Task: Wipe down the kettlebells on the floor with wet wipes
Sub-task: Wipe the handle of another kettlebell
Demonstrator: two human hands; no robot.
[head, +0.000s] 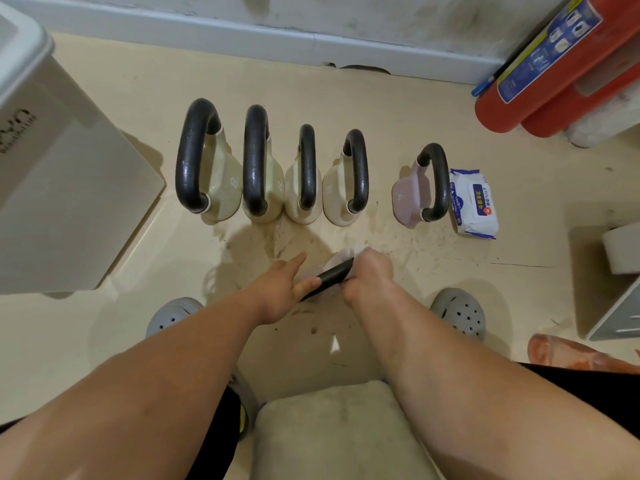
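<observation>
Right hand (369, 277): curled shut around a wet wipe (341, 256), pressed onto one end of a black handle (327, 277).
Left hand (282, 291): fingers (294, 265) mostly straight, steadying the handle's other end — no full grasp.
Kettlebell in hand (320, 271): pale, low between both hands, body mostly hidden.
Doing it well: probably hold the bell firm and draw the wipe along the whole handle, turning it.
Count: six kettlebells — five stood in the row (304, 174) beyond.
Wipes pack (473, 202): one, just beside the row's right end.
</observation>
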